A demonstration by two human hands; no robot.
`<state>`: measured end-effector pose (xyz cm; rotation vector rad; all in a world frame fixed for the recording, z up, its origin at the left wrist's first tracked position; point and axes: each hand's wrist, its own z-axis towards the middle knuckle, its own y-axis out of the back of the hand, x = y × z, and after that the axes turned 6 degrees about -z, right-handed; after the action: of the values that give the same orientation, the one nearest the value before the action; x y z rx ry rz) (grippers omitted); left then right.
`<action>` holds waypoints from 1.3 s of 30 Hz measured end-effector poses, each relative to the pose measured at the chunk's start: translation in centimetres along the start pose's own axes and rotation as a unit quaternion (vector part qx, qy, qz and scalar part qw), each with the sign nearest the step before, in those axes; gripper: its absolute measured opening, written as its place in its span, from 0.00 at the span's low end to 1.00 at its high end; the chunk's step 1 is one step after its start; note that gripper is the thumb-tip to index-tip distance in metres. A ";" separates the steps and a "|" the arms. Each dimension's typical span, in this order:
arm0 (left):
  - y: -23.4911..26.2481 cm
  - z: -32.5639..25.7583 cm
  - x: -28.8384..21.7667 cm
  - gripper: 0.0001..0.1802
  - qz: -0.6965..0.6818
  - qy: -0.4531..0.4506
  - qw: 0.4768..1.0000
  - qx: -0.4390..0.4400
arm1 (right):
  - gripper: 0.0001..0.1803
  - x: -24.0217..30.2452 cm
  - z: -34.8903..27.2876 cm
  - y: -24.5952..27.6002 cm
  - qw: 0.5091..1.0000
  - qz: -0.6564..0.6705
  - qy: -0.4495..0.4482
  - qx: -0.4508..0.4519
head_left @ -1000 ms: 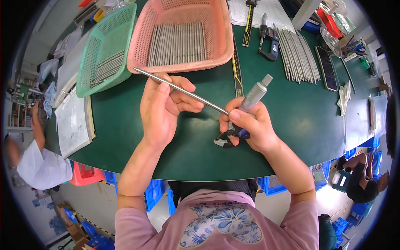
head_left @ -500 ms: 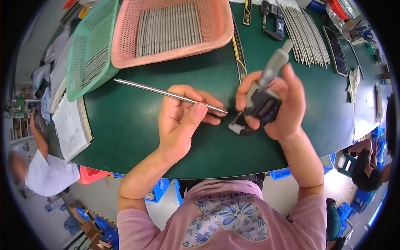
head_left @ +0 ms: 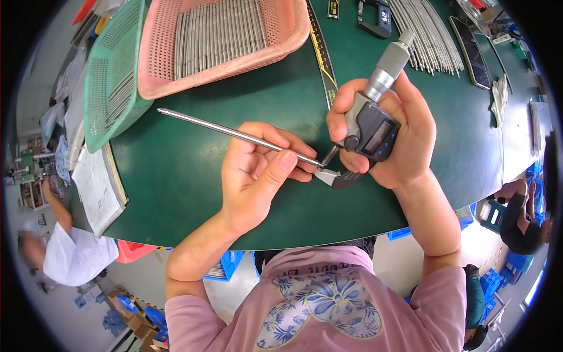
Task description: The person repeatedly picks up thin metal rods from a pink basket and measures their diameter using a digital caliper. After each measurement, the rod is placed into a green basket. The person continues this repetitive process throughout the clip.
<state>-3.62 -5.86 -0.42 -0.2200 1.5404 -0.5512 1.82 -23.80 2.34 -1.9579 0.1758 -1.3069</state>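
Pinching metal rod (head_left: 217, 129) near its right end in left hand (head_left: 252, 182). Gripping gauge (head_left: 366, 123) in right hand (head_left: 416, 135). Holding hands apart, with rod tip at gauge's mouth between them; can't tell if touching. Can see pink basket (head_left: 223, 74) of packed rods (head_left: 220, 38) beyond left hand, green basket (head_left: 111, 58) farther left, loose rods (head_left: 431, 41) and phone (head_left: 471, 53) beyond right hand.

Just right of the pink basket (head_left: 229, 72), a black-and-yellow scale (head_left: 320, 51) carries graduations and tiny marks; farther right and lower, there's the micrometer (head_left: 362, 126), its display (head_left: 381, 132) too small to read; and well below the basket, dark lettering (head_left: 319, 269) crosses the pink shirt (head_left: 404, 328)
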 end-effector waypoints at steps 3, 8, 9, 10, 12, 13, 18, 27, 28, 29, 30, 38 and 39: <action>0.0 0.0 0.0 0.09 0.002 0.005 1.000 0.001 | 0.35 -0.1 0.0 0.0 1.000 0.002 0.001 0.005; 0.1 -0.1 0.0 0.09 0.002 0.011 1.000 0.005 | 0.36 -0.3 0.1 0.0 1.000 0.001 0.004 0.010; 0.1 -0.1 0.0 0.10 0.000 0.013 1.000 0.005 | 0.36 -0.3 0.1 0.1 1.000 -0.007 0.007 0.013; 0.1 -0.1 0.0 0.10 -0.001 0.014 1.000 0.005 | 0.36 -0.4 0.1 0.2 1.000 -0.015 0.010 0.017; 0.0 -0.1 0.0 0.10 -0.001 0.017 1.000 0.005 | 0.37 -0.4 0.1 0.3 0.999 -0.032 0.008 0.017; -0.1 -0.1 0.0 0.10 0.000 0.018 1.000 0.004 | 0.37 -0.3 0.0 0.4 0.999 -0.040 0.008 0.016; -0.1 -0.2 -0.1 0.11 -0.001 0.023 1.000 -0.005 | 0.37 -0.1 0.0 -0.2 0.999 -0.045 -0.008 -0.017; 0.1 -0.2 0.3 0.14 -0.007 0.041 0.999 -0.029 | 0.37 -0.4 0.0 -0.2 0.999 -0.031 -0.022 -0.026; 0.0 -0.2 0.2 0.14 -0.014 0.041 0.999 -0.026 | 0.37 -0.4 0.1 -0.1 0.999 -0.022 -0.025 -0.024; -0.2 -0.2 0.0 0.14 -0.021 0.041 0.999 -0.024 | 0.38 -0.4 0.1 0.0 0.999 -0.013 -0.028 -0.022; -0.3 -0.2 -0.1 0.13 -0.028 0.041 0.999 -0.022 | 0.38 -0.4 0.1 0.0 0.999 0.000 -0.038 -0.020; 0.0 -0.3 -0.1 0.14 -0.034 0.024 0.999 0.024 | 0.38 -0.4 0.2 0.2 0.995 0.058 -0.078 -0.015; 0.0 -0.3 -0.2 0.14 -0.034 0.023 0.999 0.026 | 0.38 -0.4 0.2 0.1 0.995 0.061 -0.078 -0.015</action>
<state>-3.90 -5.69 -0.32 -0.2223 1.5666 -0.6527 1.88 -23.59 1.95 -2.0317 0.2364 -1.0729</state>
